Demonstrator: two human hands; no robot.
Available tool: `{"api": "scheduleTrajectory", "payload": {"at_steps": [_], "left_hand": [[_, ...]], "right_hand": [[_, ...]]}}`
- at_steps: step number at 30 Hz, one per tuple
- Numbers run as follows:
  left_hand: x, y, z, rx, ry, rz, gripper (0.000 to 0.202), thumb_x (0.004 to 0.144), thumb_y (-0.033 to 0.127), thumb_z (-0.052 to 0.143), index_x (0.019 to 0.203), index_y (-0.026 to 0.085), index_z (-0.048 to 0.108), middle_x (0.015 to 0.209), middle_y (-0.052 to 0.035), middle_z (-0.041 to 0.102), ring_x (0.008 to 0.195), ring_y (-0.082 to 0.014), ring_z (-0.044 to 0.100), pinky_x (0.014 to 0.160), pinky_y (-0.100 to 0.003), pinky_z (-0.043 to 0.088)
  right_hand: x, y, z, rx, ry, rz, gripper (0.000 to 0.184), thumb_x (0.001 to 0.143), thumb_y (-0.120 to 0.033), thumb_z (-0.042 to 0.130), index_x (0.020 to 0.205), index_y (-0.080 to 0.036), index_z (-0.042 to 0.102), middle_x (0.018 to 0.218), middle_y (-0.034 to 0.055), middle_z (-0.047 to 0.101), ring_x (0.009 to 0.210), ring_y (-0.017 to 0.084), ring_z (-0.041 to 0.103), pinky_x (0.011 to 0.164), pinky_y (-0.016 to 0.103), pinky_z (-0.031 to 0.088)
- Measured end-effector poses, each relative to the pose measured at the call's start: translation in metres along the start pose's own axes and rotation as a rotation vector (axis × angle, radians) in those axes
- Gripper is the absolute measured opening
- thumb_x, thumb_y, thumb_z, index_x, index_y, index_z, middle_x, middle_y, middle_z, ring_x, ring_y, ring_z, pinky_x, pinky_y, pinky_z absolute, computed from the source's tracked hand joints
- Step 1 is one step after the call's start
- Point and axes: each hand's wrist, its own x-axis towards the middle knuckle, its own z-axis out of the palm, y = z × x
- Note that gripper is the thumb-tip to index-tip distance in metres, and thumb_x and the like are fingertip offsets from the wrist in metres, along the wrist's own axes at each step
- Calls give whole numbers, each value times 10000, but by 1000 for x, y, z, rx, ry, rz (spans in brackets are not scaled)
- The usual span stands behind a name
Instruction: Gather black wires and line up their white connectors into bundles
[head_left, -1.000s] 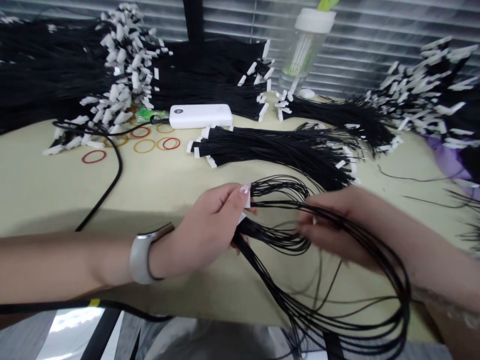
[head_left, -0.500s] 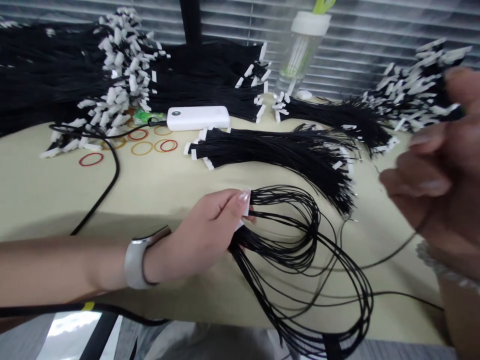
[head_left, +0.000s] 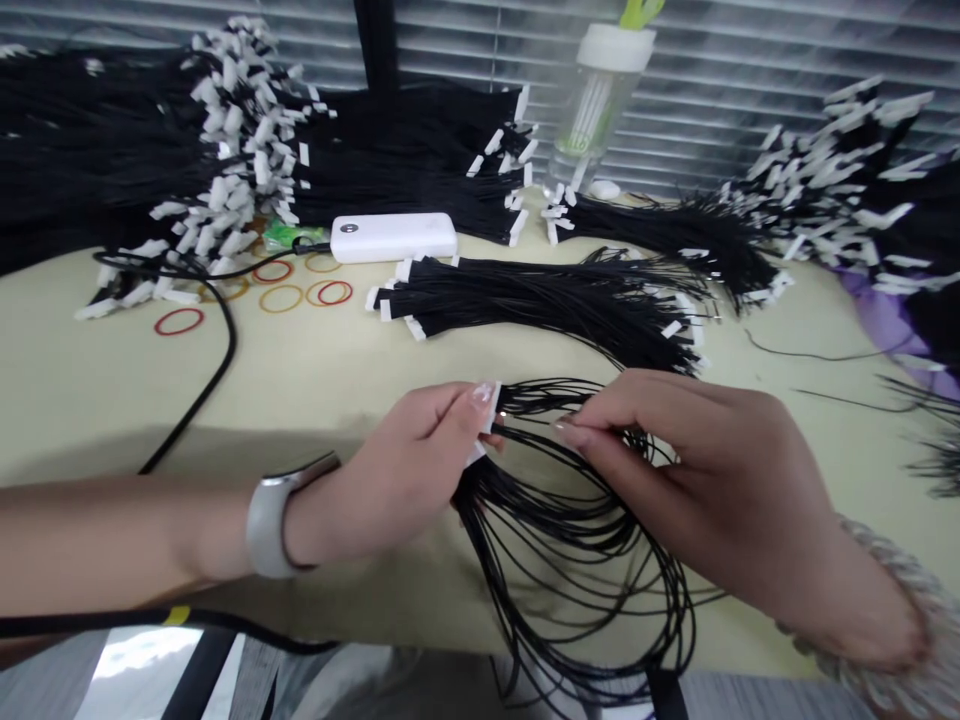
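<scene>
My left hand, wearing a grey-banded watch, grips white connectors between thumb and fingers. Black wires run out of them to the right and curl into large loops that hang past the table's front edge. My right hand, a beaded bracelet at its wrist, pinches a single thin black wire just right of the connectors. The wire's small shiny tip points at the connector. My right hand covers part of the loops.
A black wire bundle with white ends lies behind my hands. Beyond it are a white power bank, rubber bands, a clear bottle and larger wire piles. A thick black cable crosses the left side. Loose wires lie at right.
My right hand has come in from the far right to the connectors, with a wire pinched in its fingers. My left hand stays almost still. The wire loops have shifted left.
</scene>
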Motion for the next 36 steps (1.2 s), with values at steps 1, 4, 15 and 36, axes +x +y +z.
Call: {"api": "scheduleTrajectory", "payload": {"at_steps": [1, 4, 15, 36], "left_hand": [[0, 0, 0, -9, -8, -1, 372, 830, 463, 317, 638, 167, 438, 567, 30, 386, 535, -85, 375, 485, -199, 320], [0, 0, 0, -14, -20, 7, 376, 828, 462, 321, 615, 167, 413, 544, 38, 357, 507, -79, 346, 473, -198, 307], [0, 2, -2, 35, -58, 16, 391, 835, 460, 307, 592, 163, 382, 547, 34, 343, 522, -79, 313, 474, -201, 270], [-3, 6, -2, 99, -85, 62, 360, 844, 424, 307, 606, 164, 382, 567, 35, 340, 536, -78, 311, 491, -201, 276]], "right_hand": [[0, 0, 0, -1, -3, -8, 56, 768, -162, 496, 754, -186, 545, 715, -9, 564, 644, 71, 507, 559, 188, 391], [-1, -1, 1, -30, -8, -38, 66, 769, -147, 491, 769, -191, 540, 724, -12, 561, 648, 67, 506, 554, 184, 389], [-10, 4, 0, -359, 121, -345, 126, 718, -86, 543, 805, -176, 532, 828, 36, 601, 764, 137, 547, 629, 264, 430], [-5, 3, 8, -323, 56, -284, 80, 750, -159, 533, 825, -179, 515, 805, 24, 558, 731, 116, 506, 614, 240, 400]]}}
